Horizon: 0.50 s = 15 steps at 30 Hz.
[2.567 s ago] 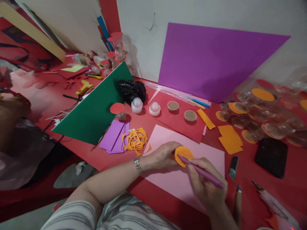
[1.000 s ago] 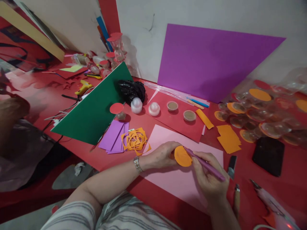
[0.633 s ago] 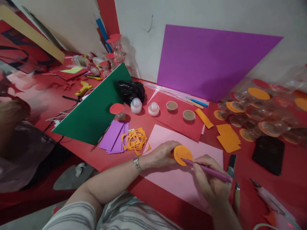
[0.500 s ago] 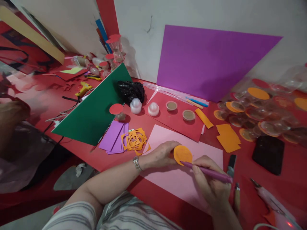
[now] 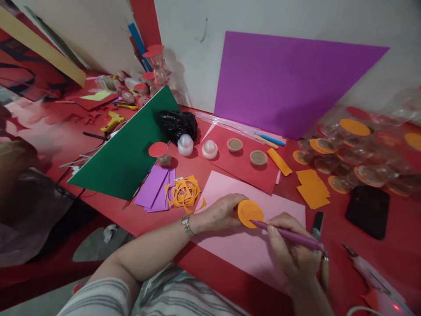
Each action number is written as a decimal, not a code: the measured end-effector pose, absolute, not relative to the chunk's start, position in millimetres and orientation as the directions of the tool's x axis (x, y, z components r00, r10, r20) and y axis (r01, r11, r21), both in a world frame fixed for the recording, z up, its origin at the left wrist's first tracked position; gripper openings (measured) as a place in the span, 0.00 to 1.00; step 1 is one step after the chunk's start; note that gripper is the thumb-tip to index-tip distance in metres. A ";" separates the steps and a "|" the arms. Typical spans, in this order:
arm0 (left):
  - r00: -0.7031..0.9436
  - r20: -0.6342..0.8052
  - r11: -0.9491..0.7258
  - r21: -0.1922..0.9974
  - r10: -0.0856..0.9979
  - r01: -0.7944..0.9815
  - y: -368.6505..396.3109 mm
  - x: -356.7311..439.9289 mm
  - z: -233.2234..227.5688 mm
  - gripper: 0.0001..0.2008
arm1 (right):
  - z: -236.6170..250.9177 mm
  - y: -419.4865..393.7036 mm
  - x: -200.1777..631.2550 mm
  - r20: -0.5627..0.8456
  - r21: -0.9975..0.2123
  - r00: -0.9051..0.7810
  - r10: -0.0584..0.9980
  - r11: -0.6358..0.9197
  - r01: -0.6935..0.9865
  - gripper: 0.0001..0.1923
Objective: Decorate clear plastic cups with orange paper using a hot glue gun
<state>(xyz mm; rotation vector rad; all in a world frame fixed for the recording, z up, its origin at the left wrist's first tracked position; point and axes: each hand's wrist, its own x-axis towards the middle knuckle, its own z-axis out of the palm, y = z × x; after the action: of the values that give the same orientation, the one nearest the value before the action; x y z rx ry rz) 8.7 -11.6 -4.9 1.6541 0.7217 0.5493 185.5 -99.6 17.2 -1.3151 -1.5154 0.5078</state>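
Pen [image 5: 289,235] tip slid round to disc [image 5: 250,213] lower edge vs. earlier.
Left hand [image 5: 219,213] pinning disc on pink sheet [image 5: 243,245], right hand [image 5: 291,256] grip closed on pen; best kept tight vs. rim, disc held still.

Orange disc [image 5: 250,213], purple pen [image 5: 289,235], pink sheet [image 5: 246,245], red table [image 5: 378,259], green board [image 5: 131,153].

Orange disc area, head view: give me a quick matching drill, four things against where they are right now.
Things:
1. orange disc
2. pen
3. pink sheet
4. purple sheet

Places:
A. leaning on the wall
B. flat under both hands
C. held down by the left hand
D. in the right hand, tip at the disc's edge

Pairs: 1-C, 2-D, 3-B, 4-A
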 end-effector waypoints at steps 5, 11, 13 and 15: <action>0.688 -0.017 -0.124 0.980 0.726 0.155 -12.7 9.4 -4.0 0.21 | 15.1 -91.5 194.6 0.541 -0.724 0.134 0.830 0.378 0.577 0.05; 0.677 -0.015 -0.130 0.978 0.736 0.163 -14.6 9.0 -2.9 0.20 | 11.4 -89.4 195.5 0.592 -0.682 0.156 0.791 0.389 0.619 0.05; 0.676 -0.022 -0.127 0.977 0.736 0.170 -14.3 8.7 -2.8 0.20 | 9.1 -89.6 195.4 0.594 -0.679 0.160 0.788 0.384 0.626 0.05; 0.679 -0.033 -0.119 0.977 0.734 0.177 -13.8 8.3 -2.8 0.20 | 7.9 -89.2 195.3 0.600 -0.669 0.156 0.785 0.385 0.636 0.05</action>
<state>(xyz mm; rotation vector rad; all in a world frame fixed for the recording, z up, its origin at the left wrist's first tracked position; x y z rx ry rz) 8.3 -13.8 -2.8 1.6561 0.7509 0.5601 195.3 -89.2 7.9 -1.3161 -1.5445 0.1695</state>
